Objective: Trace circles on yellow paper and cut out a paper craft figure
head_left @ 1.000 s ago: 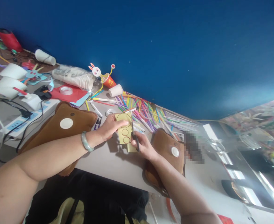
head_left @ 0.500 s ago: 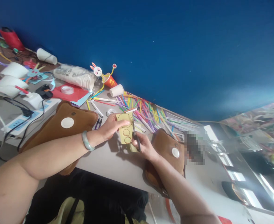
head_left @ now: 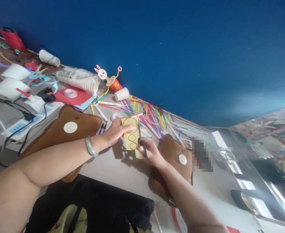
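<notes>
A yellow paper (head_left: 131,138) with several drawn circles is pinched in my left hand (head_left: 115,131), thumb on top over the largest circle. My right hand (head_left: 150,152) is closed round the dark handles of a pair of scissors (head_left: 142,145). The scissor blades point away from me along the right edge of the paper. Another yellow piece (head_left: 139,154) shows below the scissors. A green bangle is on my left wrist.
Brown cushions (head_left: 57,129) (head_left: 173,161) lie on either side of my hands. Colourful sticks (head_left: 152,118) spread behind them, near paper cups (head_left: 121,94) and red paper (head_left: 80,98). A power strip (head_left: 33,119) with cables sits at the left.
</notes>
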The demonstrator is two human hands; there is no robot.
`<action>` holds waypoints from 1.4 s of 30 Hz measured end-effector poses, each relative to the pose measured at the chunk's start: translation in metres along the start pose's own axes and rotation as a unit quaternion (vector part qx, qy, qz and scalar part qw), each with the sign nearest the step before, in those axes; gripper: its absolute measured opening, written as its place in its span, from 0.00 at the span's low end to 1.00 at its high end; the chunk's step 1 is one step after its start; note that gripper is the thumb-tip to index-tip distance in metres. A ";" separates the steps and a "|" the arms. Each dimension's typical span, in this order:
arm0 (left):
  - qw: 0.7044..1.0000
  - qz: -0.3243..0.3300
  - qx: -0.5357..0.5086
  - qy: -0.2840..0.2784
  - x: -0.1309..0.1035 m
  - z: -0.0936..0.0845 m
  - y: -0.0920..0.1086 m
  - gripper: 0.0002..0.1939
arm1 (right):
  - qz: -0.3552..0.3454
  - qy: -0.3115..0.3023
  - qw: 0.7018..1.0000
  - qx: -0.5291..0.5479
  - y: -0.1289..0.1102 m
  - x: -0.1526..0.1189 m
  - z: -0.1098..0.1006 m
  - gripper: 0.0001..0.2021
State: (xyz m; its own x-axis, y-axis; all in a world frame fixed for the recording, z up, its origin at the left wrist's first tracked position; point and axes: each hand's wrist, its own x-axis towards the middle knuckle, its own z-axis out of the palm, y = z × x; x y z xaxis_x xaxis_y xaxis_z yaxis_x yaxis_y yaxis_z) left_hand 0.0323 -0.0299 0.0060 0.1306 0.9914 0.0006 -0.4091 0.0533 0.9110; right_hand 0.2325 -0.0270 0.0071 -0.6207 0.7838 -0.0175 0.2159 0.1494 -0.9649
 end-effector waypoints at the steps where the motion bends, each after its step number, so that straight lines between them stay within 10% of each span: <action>1: 1.000 0.000 0.000 0.000 0.000 0.000 0.000 0.09 | 0.001 0.000 1.000 0.000 0.000 0.000 0.000 0.29; 42: 1.000 0.001 -0.021 -0.017 -0.002 0.003 0.011 0.12 | 0.016 -0.024 1.000 0.012 -0.008 -0.002 -0.007 0.29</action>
State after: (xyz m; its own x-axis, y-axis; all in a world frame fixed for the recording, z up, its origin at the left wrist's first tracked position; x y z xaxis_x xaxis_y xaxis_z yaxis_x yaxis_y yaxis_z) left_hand 0.0296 -0.0314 0.0174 0.1610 0.9868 0.0165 -0.4463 0.0579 0.8930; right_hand 0.2372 -0.0261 0.0168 -0.6494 0.7580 -0.0610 0.2193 0.1099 -0.9694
